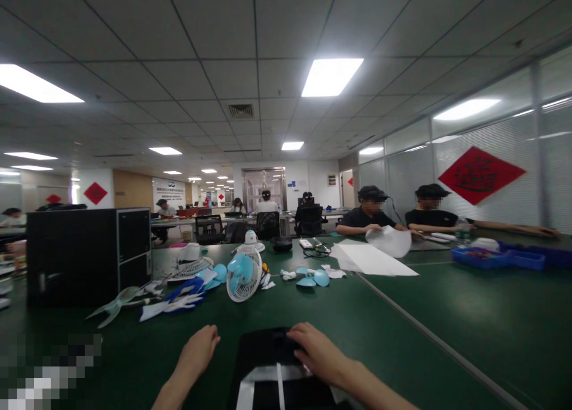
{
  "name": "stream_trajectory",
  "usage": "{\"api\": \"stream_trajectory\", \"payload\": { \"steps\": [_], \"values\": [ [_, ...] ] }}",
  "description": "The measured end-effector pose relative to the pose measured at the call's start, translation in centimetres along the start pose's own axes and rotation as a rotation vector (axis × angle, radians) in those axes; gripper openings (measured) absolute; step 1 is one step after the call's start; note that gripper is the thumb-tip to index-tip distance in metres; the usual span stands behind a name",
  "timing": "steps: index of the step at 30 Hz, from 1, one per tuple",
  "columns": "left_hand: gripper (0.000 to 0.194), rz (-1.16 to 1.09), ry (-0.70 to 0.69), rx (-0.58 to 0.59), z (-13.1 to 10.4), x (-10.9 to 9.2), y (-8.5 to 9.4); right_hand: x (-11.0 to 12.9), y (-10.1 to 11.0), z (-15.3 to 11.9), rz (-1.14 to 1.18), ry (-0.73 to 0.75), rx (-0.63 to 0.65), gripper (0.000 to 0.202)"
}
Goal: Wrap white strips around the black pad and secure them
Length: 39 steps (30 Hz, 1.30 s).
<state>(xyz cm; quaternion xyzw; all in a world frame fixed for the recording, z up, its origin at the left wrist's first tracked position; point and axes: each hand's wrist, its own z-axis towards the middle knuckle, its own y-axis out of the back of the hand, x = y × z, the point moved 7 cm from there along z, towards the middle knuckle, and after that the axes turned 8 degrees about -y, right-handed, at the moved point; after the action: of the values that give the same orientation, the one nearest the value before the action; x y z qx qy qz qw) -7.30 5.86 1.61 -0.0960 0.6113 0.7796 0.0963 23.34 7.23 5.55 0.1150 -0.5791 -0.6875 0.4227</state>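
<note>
A black flat thing with pale grey strips [263,353] lies at the table's near edge; its exact kind cannot be made out. My right hand [319,350] is on its upper right part, fingers bent over it and thumb tucked in. To its left, my left hand [201,347] hovers over the green table with curled fingers, apart from the black thing, and nothing shows in it. Beyond the hands stands a small fan head with light blue blades and a white guard [243,274].
A black computer case [75,258] stands at the left. Blue-and-white gloves [176,300], loose fan blades [313,277] and white sheets [373,258] lie across the table. Blue trays [482,257] sit at the right. Two people in dark caps sit opposite, one handling a sheet.
</note>
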Motion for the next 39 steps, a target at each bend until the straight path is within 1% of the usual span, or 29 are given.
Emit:
{"api": "stream_trajectory", "payload": {
  "steps": [4,7,10,13,15,18,21,24,28,31,34,36,39],
  "values": [
    [0.024,0.026,0.018,0.001,0.1,0.6,-0.2,0.5,-1.6,3.6,-0.048,-0.011,-0.004,0.040],
    [0.021,0.070,0.033,0.002,0.0,0.8,0.0,0.4,-2.6,5.2,-0.097,-0.057,0.012,0.029],
    [0.016,0.125,0.036,0.005,-0.1,1.1,0.0,0.0,-3.0,5.8,-0.111,-0.093,0.011,0.021],
    [0.021,0.139,0.032,0.004,0.2,1.9,-0.5,-0.9,-2.1,5.2,-0.109,-0.126,-0.010,0.020],
    [0.024,0.125,0.009,0.001,0.5,2.4,-1.0,-2.1,-0.7,4.2,-0.116,-0.167,-0.042,0.020],
    [0.027,0.090,0.006,0.019,0.8,3.0,-1.5,-4.8,2.4,1.9,-0.129,-0.252,-0.108,0.020],
    [0.028,0.057,0.022,0.062,0.8,3.2,-1.6,-8.7,5.9,-1.2,-0.149,-0.379,-0.180,0.023],
    [0.029,0.030,0.036,0.087,0.8,3.2,-1.4,-13.0,9.4,-5.0,-0.180,-0.529,-0.241,0.027],
    [0.030,0.017,0.047,0.109,0.8,3.4,-1.4,-18.0,12.9,-10.3,-0.244,-0.697,-0.272,0.026],
    [0.029,0.018,0.049,0.093,0.7,3.2,-1.2,-20.9,14.4,-13.7,-0.324,-0.811,-0.276,0.025],
    [0.030,0.003,0.049,0.077,0.5,3.1,-1.0,-22.8,14.7,-15.9,-0.344,-0.873,-0.249,0.025],
    [0.030,-0.001,0.047,0.074,0.4,3.2,-1.1,-23.2,14.5,-16.6,-0.345,-0.885,-0.236,0.026],
    [0.028,0.026,0.035,0.055,0.5,3.3,-1.2,-22.9,14.5,-16.9,-0.360,-0.879,-0.245,0.026]
  ]
}}
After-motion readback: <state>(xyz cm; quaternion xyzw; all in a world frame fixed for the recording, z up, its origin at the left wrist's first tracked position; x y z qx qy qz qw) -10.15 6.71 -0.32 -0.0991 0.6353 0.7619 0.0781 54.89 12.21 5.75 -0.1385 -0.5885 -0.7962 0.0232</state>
